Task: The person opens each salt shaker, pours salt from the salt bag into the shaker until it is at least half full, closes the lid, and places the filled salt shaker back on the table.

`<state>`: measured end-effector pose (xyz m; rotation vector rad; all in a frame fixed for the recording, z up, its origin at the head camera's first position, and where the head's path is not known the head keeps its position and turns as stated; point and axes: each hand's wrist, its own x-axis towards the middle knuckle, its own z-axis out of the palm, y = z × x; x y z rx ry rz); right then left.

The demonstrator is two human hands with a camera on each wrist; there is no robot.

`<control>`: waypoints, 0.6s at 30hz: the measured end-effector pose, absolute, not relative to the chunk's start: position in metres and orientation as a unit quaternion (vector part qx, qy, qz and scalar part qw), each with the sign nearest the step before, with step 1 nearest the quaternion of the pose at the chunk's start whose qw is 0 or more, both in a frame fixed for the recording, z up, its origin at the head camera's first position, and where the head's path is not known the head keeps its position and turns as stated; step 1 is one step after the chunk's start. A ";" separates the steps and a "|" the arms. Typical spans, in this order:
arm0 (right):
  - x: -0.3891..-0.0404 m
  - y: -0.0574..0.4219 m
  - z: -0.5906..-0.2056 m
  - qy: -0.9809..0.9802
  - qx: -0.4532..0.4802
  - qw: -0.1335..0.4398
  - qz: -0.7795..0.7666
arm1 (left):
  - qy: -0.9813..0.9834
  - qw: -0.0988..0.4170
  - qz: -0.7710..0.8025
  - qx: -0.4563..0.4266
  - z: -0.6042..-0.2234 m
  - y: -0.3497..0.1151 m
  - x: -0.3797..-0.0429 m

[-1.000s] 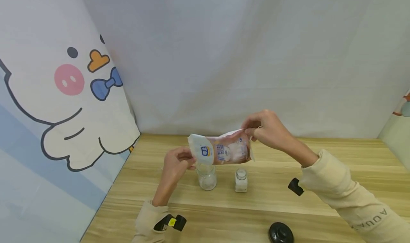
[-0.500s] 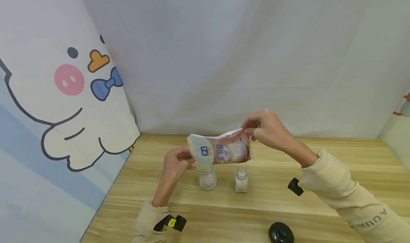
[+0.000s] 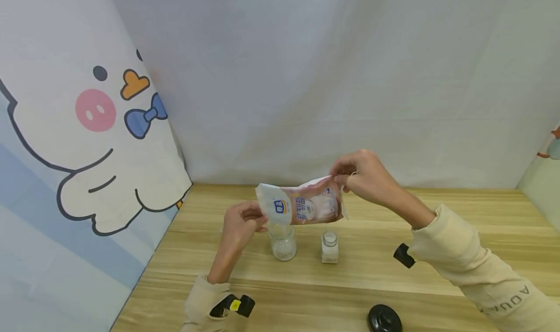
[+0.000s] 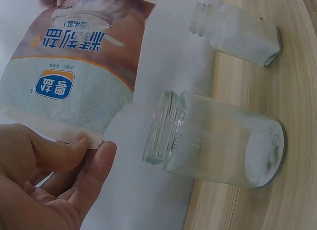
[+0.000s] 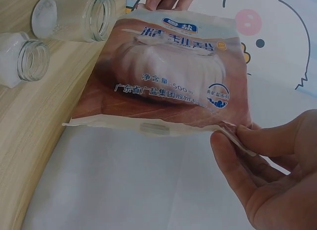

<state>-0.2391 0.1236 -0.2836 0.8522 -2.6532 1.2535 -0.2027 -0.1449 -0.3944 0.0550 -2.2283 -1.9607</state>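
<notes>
A salt bag (image 3: 306, 206) is held between both hands above the table, tilted so its pale end hangs lower. My left hand (image 3: 239, 225) pinches the edge of that pale end; in the left wrist view its thumb and fingers meet there. The right hand (image 3: 367, 176) pinches the bag's upper far corner, plain in the right wrist view. Just below the pale end stands a large glass jar (image 4: 223, 141) without a lid, a little white salt at its bottom. A faint pale blur lies between bag and jar mouth; I cannot tell whether salt falls.
Right of the large jar stands a small uncapped glass jar (image 3: 329, 248) holding white salt. A black round lid (image 3: 384, 318) lies near the front of the wooden table (image 3: 297, 293). Grey cloth (image 3: 332, 79) hangs behind, and a cartoon-printed sheet (image 3: 144, 191) at the left.
</notes>
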 end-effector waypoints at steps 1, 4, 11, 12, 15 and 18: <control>-0.239 0.124 -0.284 -0.867 0.279 0.043 0.410 | -0.748 0.086 -0.658 0.018 -0.395 -0.145 -0.203; -0.239 0.125 -0.284 -0.868 0.278 0.046 0.409 | -0.748 0.084 -0.658 0.016 -0.395 -0.144 -0.203; -0.239 0.123 -0.284 -0.866 0.285 0.047 0.407 | -0.749 0.079 -0.658 0.027 -0.395 -0.144 -0.202; -0.239 0.124 -0.284 -0.866 0.285 0.047 0.408 | -0.749 0.080 -0.657 0.026 -0.395 -0.144 -0.202; -0.239 0.124 -0.283 -0.866 0.284 0.046 0.408 | -0.749 0.080 -0.657 0.024 -0.395 -0.144 -0.202; -0.239 0.124 -0.284 -0.867 0.282 0.045 0.408 | -0.750 0.080 -0.657 0.023 -0.395 -0.144 -0.202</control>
